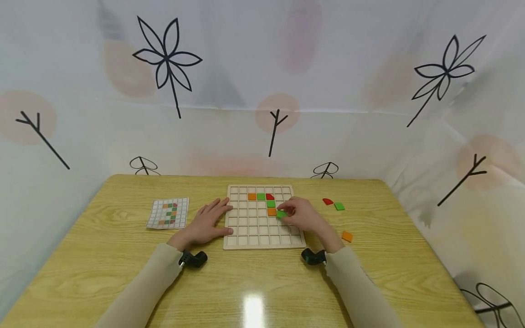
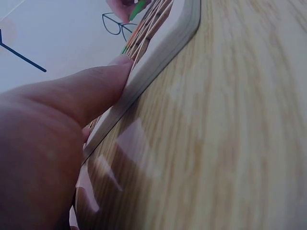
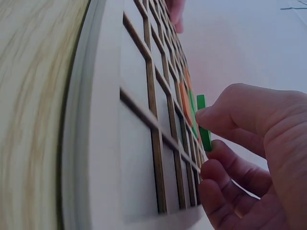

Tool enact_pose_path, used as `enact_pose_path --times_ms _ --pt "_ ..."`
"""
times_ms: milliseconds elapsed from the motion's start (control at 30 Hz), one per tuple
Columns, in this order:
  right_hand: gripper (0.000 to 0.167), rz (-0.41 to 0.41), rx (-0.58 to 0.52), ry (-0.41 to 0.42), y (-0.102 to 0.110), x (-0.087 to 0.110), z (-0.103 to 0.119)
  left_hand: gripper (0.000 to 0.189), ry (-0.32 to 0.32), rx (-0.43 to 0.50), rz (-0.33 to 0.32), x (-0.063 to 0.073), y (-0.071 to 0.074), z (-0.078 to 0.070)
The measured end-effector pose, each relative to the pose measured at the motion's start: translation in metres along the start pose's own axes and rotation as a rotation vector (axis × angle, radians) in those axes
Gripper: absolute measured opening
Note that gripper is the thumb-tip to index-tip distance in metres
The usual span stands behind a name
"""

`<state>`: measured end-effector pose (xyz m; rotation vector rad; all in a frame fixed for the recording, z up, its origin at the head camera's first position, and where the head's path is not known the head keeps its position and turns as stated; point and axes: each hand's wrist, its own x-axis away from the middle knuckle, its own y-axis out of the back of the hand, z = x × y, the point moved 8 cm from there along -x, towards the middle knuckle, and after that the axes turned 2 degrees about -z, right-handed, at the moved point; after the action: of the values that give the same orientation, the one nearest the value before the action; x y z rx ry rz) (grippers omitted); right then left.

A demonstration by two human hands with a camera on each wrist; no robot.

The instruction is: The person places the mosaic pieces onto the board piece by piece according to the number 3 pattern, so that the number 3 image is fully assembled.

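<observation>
A pale wooden grid board (image 1: 248, 229) lies on the table. My right hand (image 1: 303, 216) pinches a green square tile (image 1: 280, 213) over its cells; the right wrist view shows this green tile (image 3: 203, 127) tilted on edge between thumb and finger. My left hand (image 1: 207, 223), fingers spread and fairly straight, rests at the board's left edge, its thumb (image 2: 103, 86) touching the rim. On the board, an orange tile (image 1: 252, 196), a green tile (image 1: 261, 196) and a rounded red tile (image 1: 270, 197) form a row. Below the red one sit another green tile (image 1: 270, 203) and orange tile (image 1: 271, 212).
Left of the board lies a paper card (image 1: 156, 217) printed with a grid of coloured squares. To the right are a loose red rounded tile (image 1: 327, 201), a green tile (image 1: 339, 206) and an orange tile (image 1: 347, 236). A patterned curtain (image 1: 229, 136) stands behind the table.
</observation>
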<state>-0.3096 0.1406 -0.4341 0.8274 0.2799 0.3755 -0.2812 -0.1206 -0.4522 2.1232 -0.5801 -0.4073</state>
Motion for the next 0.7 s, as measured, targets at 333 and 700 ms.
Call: enact_pose_path --times_ms 333,700 --pt "0.026 0.005 0.025 0.041 -0.011 -0.011 0.013 0.071 0.004 0.014 0.005 0.0 0.0 -0.001" --pt "0.027 0.02 -0.021 0.003 -0.025 -0.021 0.02 0.071 0.004 0.006 0.005 0.0 0.0 0.0"
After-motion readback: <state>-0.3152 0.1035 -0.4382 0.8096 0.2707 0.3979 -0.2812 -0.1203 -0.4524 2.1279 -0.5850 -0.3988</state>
